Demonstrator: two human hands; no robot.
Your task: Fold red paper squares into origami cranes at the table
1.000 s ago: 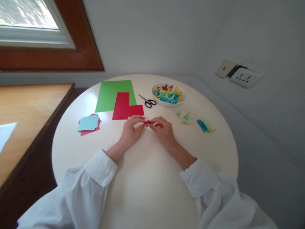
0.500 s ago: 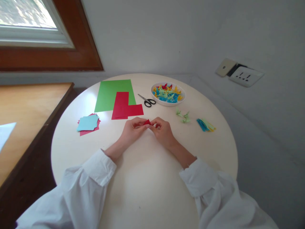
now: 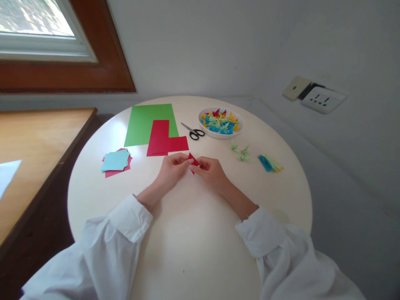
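The left hand (image 3: 173, 168) and right hand (image 3: 211, 171) are pinching 1 small, pointed, red folded-paper piece (image 3: 194, 161) between them, above the round white table (image 3: 200, 233). Just beyond, flat red rectangular paper (image 3: 159, 136) is overlapping a larger bright green paper sheet (image 3: 140, 123). Black-handled metal scissors (image 3: 194, 134) are lying beside an oval white dish (image 3: 221, 136) holding multicoloured folded-paper shapes (image 3: 221, 124). Pale-green paper figures (image 3: 243, 154) and coloured paper strips (image 3: 270, 163) are lying to the right; light-blue square papers (image 3: 115, 161) are resting on red sheets (image 3: 112, 173) to the left.

Round white counter (image 3: 200, 254), pale grey wall (image 3: 193, 50) behind, brown window frame (image 3: 116, 54) upper left, bright daylight in pane (image 3: 34, 16), glare on counter's far left, wooden desk (image 3: 34, 141) at left, dark floor (image 3: 46, 229), wall socket (image 3: 323, 100) at right.
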